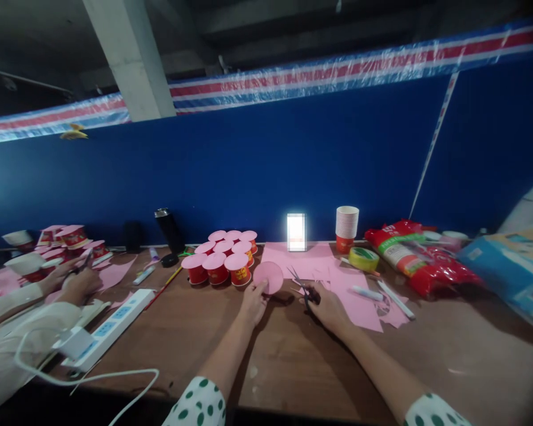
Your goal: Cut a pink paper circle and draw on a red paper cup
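Pinched in my left hand is a round pink paper disc, held up over the table. My right hand grips dark scissors, whose blades are spread and point up and left toward the disc, apart from it. Left of the disc stand several red paper cups, each topped by a pink paper disc. Behind my hands lies a pink sheet, with more cut pink paper to the right of the scissors.
A stack of paper cups, yellow-green tape and red plastic packages stand at the right. A white power strip and black bottle are on the left. A co-worker's hands work at far left. A blue partition rises behind.
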`<state>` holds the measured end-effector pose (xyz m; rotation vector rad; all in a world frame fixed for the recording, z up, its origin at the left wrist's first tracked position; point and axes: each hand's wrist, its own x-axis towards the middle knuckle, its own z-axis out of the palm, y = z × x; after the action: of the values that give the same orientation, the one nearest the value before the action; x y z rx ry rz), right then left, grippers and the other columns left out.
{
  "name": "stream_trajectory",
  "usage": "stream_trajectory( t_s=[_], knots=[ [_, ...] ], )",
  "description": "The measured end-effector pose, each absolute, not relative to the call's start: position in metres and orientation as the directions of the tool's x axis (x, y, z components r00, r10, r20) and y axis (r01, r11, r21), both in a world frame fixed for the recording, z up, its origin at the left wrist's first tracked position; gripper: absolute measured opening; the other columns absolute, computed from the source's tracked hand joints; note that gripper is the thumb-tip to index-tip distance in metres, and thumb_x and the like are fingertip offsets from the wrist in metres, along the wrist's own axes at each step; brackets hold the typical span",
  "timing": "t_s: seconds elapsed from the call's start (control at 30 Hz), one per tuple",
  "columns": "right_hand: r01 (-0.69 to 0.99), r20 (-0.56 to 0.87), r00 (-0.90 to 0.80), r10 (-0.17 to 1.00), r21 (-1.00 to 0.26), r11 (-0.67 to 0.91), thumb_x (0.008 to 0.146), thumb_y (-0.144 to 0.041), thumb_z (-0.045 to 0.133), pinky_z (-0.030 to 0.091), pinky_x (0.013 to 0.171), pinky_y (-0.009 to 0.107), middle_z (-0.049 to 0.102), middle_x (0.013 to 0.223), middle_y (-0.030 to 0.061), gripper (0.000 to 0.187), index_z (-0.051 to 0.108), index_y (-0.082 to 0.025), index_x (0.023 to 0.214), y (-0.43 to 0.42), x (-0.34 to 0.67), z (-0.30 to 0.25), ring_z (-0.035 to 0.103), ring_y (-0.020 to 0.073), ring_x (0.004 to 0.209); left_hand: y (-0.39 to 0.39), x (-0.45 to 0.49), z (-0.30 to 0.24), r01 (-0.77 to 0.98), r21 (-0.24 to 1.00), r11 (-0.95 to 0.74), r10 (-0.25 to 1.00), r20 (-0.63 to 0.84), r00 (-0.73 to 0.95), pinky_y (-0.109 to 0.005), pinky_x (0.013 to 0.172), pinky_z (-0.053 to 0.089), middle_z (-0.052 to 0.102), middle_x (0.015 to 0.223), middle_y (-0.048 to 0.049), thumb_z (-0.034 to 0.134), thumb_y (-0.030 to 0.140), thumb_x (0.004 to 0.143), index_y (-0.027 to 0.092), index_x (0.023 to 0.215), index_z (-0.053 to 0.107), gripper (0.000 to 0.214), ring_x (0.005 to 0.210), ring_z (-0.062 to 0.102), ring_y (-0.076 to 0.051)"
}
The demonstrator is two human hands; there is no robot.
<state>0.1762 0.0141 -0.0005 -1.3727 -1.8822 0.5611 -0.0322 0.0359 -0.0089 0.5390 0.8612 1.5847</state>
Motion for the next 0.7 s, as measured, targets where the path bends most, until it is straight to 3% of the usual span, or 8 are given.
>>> stream_trajectory(
  t_s=[0.33,0.7],
  knots=[
    [0.643,0.352,-0.139,0.926,-0.679,0.354,0.081,-0.027,0.054,0.047,0.074,0.031,0.072,0.095,0.0078,0.028,0.064,-0.019,0.107,0.015,0.176,-0.003,0.066,0.0225,0.085,0.04,-0.029,-0.012,-0.629,0.772,-0.09,0.971,-0.072,-0.228,-0.024,0.068,0.051,0.071,0.08,-0.0052,0.078,0.014,0.062,0.013,0.087,0.065,0.028,0.071,0.065,-0.014],
    [0.646,0.376,-0.074,0.924,-0.688,0.332,0.081,-0.039,0.054,0.048,0.073,0.032,0.072,0.089,0.0085,0.031,0.063,-0.018,0.103,0.024,0.176,-0.012,0.066,0.0238,0.083,0.054,-0.024,-0.026,-0.553,0.818,-0.159,0.95,-0.025,-0.31,-0.028,0.07,0.051,0.07,0.077,-0.006,0.078,0.023,0.059,0.011,0.083,0.066,0.029,0.073,0.064,-0.016]
  ],
)
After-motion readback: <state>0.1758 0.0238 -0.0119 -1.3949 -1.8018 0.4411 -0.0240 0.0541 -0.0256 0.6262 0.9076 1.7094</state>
